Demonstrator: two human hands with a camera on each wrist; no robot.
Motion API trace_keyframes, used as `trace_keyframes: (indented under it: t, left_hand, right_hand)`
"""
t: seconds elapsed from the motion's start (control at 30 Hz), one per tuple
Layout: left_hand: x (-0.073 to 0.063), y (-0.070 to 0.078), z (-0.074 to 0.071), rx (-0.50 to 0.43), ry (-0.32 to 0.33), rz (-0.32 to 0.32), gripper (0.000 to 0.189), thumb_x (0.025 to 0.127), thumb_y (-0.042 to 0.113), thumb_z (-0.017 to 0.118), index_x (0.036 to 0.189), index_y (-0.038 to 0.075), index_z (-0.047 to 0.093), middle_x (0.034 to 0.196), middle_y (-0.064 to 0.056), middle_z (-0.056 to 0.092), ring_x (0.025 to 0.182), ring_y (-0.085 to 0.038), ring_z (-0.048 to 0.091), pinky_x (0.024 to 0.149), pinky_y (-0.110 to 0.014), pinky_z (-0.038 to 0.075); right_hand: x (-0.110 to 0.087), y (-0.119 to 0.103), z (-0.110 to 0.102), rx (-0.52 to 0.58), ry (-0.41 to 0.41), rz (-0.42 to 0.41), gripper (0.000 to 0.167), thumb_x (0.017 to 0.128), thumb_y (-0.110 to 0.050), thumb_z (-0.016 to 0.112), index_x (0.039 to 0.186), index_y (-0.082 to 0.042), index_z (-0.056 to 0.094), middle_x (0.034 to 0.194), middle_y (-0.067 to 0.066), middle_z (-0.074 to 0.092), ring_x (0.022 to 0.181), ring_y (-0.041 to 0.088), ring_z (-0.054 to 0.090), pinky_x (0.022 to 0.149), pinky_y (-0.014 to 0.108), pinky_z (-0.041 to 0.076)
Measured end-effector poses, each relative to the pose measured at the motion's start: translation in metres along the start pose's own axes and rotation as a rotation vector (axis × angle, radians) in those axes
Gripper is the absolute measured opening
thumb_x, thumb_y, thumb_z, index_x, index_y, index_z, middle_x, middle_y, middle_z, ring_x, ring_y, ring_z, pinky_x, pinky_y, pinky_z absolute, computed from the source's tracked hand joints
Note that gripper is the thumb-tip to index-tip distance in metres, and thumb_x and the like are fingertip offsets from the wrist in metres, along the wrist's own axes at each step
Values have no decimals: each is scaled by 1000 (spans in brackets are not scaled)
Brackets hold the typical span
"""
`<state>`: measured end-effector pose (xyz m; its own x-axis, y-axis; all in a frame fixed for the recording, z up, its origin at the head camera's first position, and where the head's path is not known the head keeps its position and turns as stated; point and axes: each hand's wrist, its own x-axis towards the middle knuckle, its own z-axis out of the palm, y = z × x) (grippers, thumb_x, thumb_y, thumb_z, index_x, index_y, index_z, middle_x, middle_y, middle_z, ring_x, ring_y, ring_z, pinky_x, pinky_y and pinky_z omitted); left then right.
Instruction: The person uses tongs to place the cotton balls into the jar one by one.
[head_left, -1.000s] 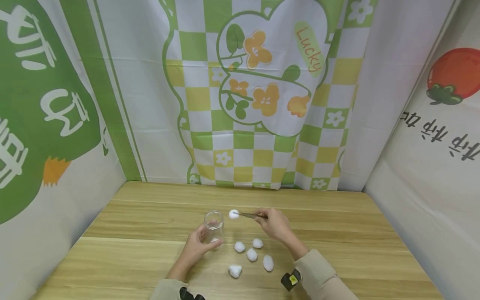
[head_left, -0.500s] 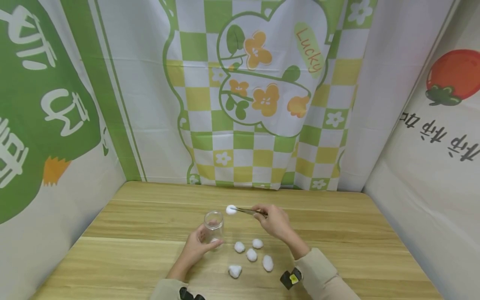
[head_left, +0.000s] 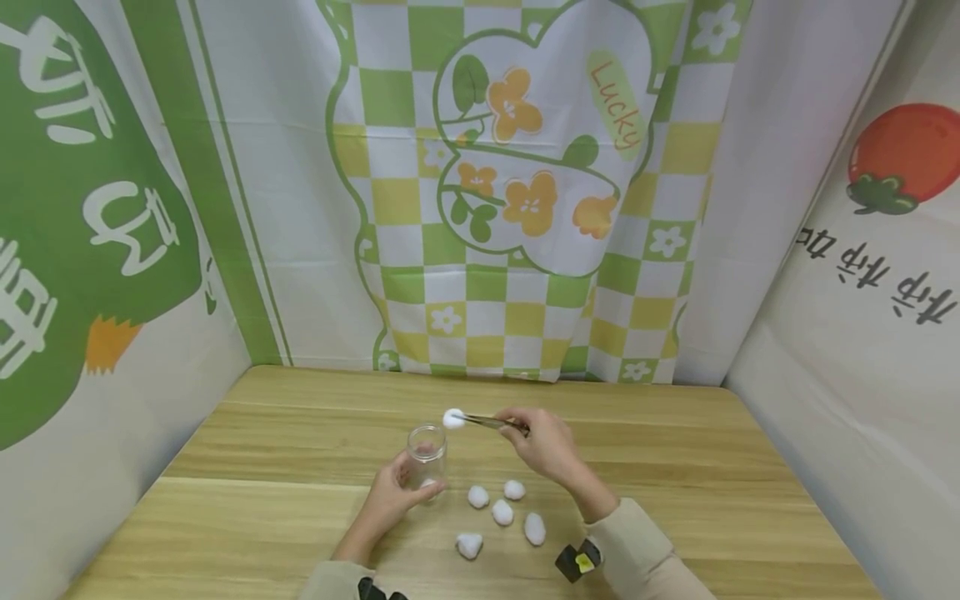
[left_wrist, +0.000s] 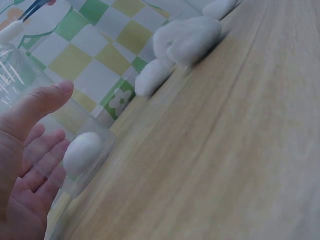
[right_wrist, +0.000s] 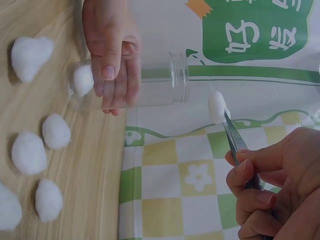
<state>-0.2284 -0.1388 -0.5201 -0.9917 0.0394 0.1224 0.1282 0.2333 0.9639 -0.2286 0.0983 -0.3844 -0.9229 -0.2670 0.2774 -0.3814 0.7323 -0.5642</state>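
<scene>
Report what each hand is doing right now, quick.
Left hand: holding a clear, cylindrical, open-mouthed jar.
Right hand: holding slim grey metal tweezers that pinch a fluffy white cotton ball.

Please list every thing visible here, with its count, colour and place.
Clear jar: one, colourless, in left hand
Loose cotton balls: five, white, on table
Inside cotton ball: one, white, jar bottom
Held cotton ball: one, white, tweezers' tips
Tweezers: one, grey, in right hand
Table: one, wood-brown, beneath
Printed cloth: count unclear, white, green, multicoloured, behind and both sides
Wrist devices: two, black, at wrists
Sleeves: two, beige, on forearms
Left hand: one, bare, around jar
Right hand: one, bare, pinching tweezers
</scene>
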Motion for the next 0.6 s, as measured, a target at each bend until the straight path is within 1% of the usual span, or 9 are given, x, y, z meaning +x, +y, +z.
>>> trace_keyframes:
  t: [0.17,0.33,0.6]
  left_hand:
    - [0,0,0,9,5,-3,63,74,14,82,130,5,55,133,-22,60,127,-39,54,113,-54,38]
    - [-1,1,-1,32,2,-7,64,75,17,81,131,4,54,136,-23,57,129,-40,52,113,-54,38]
    - [-1,2,-1,21,0,-1,62,75,15,81,131,3,54,135,-23,58,129,-41,52,113,-55,38]
  right_hand:
    - [1,-3,2,-14,7,-8,16,89,-16,66,104,-16,73,76,2,71,58,6,48,47,16,29]
    - [1,-5,7,-16,-8,-35,17,89,-16,66,105,-15,73,75,1,70,60,5,51,47,16,31]
    - [1,-8,12,-15,-12,-64,16,89,-15,67,104,-14,73,79,3,72,62,5,54,48,15,33]
